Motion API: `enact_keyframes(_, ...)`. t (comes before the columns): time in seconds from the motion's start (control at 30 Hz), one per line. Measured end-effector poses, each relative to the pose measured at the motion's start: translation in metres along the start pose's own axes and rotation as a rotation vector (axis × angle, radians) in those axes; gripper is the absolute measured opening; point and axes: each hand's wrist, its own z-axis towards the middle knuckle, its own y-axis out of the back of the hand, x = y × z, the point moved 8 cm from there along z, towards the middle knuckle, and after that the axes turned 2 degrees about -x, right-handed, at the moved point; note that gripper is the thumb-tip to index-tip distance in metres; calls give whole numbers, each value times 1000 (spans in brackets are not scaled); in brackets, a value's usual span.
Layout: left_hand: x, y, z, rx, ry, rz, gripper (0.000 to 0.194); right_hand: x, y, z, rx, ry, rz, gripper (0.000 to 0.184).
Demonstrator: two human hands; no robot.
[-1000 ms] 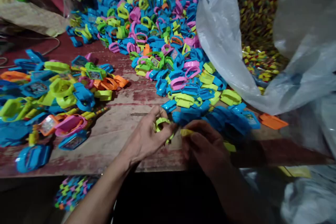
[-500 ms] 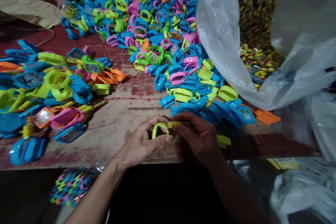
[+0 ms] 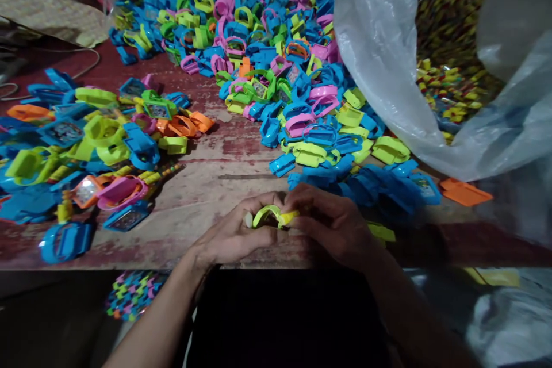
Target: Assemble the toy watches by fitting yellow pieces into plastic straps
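Near the table's front edge, my left hand (image 3: 239, 233) is closed on a yellow-green plastic toy watch (image 3: 266, 214), whose curved band arches between thumb and fingers. My right hand (image 3: 334, 224) pinches a small yellow piece (image 3: 290, 217) against the right end of that watch. The fingers hide part of both, and I cannot tell whether the two are joined. Just beyond my right hand lie blue toy watches (image 3: 371, 184). A flat yellow-green piece (image 3: 382, 232) rests beside the right wrist.
A large heap of colourful toy watches (image 3: 259, 29) covers the back. Another pile (image 3: 103, 138) lies at left, with yellow pieces among it. At right stands a white plastic bag (image 3: 371, 46) of small yellow and red pieces (image 3: 457, 89). An orange piece (image 3: 466, 191) lies before it.
The yellow piece has come up against the watch's end as my hands drew together. The watch has tilted in my left fingers. The whole view has shifted slightly, moving the scene rightward.
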Motion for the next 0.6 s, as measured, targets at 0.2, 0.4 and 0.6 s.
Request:
enact_keyframes(0.2,-6,0,3,35,-15,60,19,-16,7,-4,-50,-104,61,11)
enact_keyframes(0.4,-1,5,3,-7,-22,110,32,-19,2,-3,-8,-142,111,9)
enact_keyframes(0.6,5,10,2,-54,17,120,39,5,3,3,44,55,-164,12)
